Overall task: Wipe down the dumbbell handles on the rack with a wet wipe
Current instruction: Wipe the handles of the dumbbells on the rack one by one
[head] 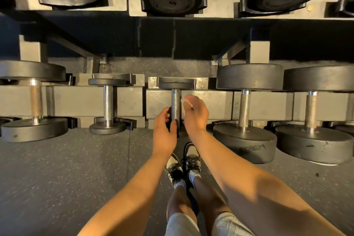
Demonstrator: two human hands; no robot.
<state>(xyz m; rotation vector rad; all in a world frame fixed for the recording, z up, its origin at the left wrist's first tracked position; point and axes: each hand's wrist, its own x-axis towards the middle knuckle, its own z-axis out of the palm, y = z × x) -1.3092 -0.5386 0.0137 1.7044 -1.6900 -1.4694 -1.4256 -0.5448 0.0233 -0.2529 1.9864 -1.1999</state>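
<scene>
As we look down over the rack point(130, 101), its grey lower shelf runs across the whole view, with a second shelf of weights above it and the speckled floor point(67, 168) below. Two heavy dumbbells point(247, 76) lie on the shelf to our right and another sits at far left. Straight ahead, between these, the small dumbbell point(176, 85) rests in its cradle. Our left hand point(164, 134) curls round its near end, thumb on one side and fingers on the other. Our right hand point(196, 115) is just right of the knurled handle point(175, 101), fingers bent and pinching a wad of white wet wipe point(185, 102). That wipe sits just beside the handle's middle; we cannot tell whether it touches the metal.
</scene>
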